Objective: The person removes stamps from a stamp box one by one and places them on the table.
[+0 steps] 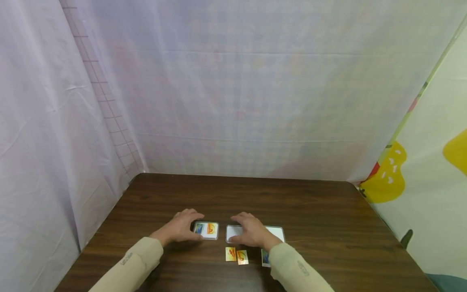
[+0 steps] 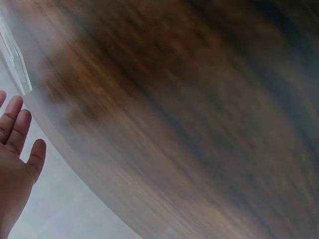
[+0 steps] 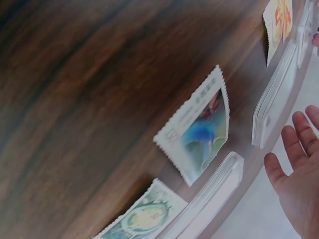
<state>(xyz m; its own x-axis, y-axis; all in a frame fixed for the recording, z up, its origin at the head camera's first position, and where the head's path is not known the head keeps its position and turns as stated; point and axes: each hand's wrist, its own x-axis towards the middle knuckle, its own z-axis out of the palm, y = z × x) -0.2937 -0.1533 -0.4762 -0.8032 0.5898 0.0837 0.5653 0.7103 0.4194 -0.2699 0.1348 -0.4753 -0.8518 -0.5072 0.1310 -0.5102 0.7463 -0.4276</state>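
Note:
In the head view my left hand [image 1: 182, 227] curves around the left end of a clear case [image 1: 205, 230], which shows a blue and an orange stamp on white. Thumb and fingers spread apart there, and the left wrist view shows them fairly straight, off the case edge. My right hand [image 1: 251, 231] hovers at a white-backed clear case [image 1: 233, 232], partly covering it; its fingers are spread and hold nothing. Beyond the wrist shows another white-backed case [image 1: 276, 232]. Two orange-yellow stamps [image 1: 230, 254] lie in front, and a blue stamp [image 1: 265, 258] is partly hidden by the right sleeve.
A green stamp [image 3: 144, 216] lies beside the blue one in the right wrist view. Everything lies on a dark wooden table [image 1: 328, 219]. White curtains [image 1: 237, 101] hang behind its far edge, and a printed cloth [image 1: 430, 182] hangs at the right.

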